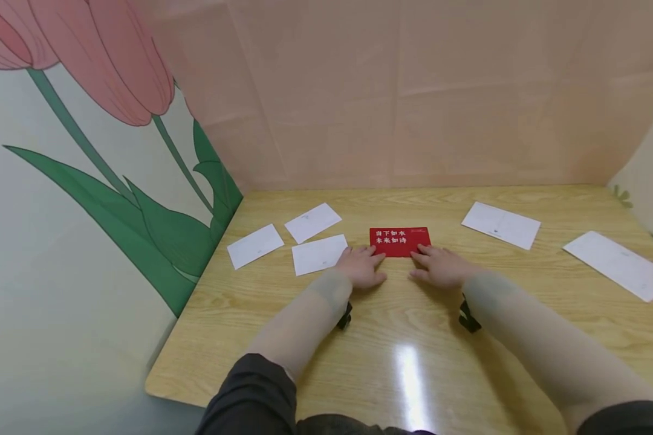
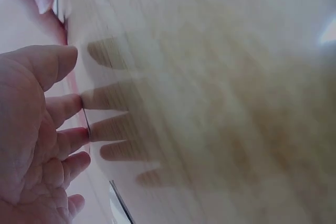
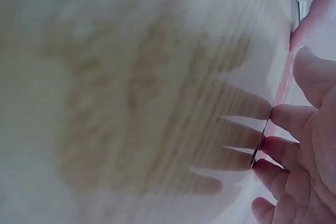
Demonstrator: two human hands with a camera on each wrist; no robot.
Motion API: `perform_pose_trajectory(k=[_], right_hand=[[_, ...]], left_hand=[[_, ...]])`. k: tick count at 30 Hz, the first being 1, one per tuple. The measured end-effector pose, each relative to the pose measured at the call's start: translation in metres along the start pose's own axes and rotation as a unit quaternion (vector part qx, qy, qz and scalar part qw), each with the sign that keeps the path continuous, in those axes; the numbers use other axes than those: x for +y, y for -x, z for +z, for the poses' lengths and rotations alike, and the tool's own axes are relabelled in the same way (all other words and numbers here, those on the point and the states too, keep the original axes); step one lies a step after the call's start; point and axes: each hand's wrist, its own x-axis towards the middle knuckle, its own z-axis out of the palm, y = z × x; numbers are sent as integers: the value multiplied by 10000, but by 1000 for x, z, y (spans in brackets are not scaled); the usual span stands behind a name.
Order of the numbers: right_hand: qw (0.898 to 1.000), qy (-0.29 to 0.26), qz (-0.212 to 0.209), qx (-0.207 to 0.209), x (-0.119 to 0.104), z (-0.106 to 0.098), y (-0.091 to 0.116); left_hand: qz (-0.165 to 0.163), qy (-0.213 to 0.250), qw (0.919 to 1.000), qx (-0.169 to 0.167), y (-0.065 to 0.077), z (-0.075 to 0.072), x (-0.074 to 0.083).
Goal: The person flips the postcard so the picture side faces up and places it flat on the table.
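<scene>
A red card (image 1: 399,246) with white Chinese characters lies flat near the middle of the wooden table. My left hand (image 1: 361,266) touches its lower left corner with outstretched fingertips, and my right hand (image 1: 442,266) does the same at the lower right corner. In the left wrist view, the left fingers (image 2: 71,135) meet the card's thin edge. Spread right fingers (image 3: 286,153) rest along that edge in the right wrist view. Close by the left hand, a white card (image 1: 317,255) lies partly behind its fingers.
Two more white cards, a left one (image 1: 256,246) and a rear one (image 1: 312,222), lie left. On the right are another white card (image 1: 501,225) and a larger white one (image 1: 620,266) near the edge. A pink cloth (image 1: 413,96) hangs behind the table (image 1: 381,374).
</scene>
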Motion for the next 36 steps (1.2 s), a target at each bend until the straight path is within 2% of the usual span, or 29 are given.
perform_pose_trajectory(k=[10, 21, 26, 31, 36], right_hand=[[9997, 129, 158, -102, 10, 0, -19], [9990, 264, 342, -75, 2, -5, -24], [9988, 216, 412, -137, 2, -5, -26], [9984, 176, 485, -239, 5, -7, -26], [9980, 136, 526, -333, 2, -11, -26]], left_hand=[[-183, 74, 9998, -46, -16, 0, -5], [-180, 250, 9995, 30, -21, -4, -10], [-221, 515, 9984, 83, -14, -3, -22], [-211, 671, 9972, 266, 0, -3, -45], [-255, 467, 9983, 236, 18, -5, -72]])
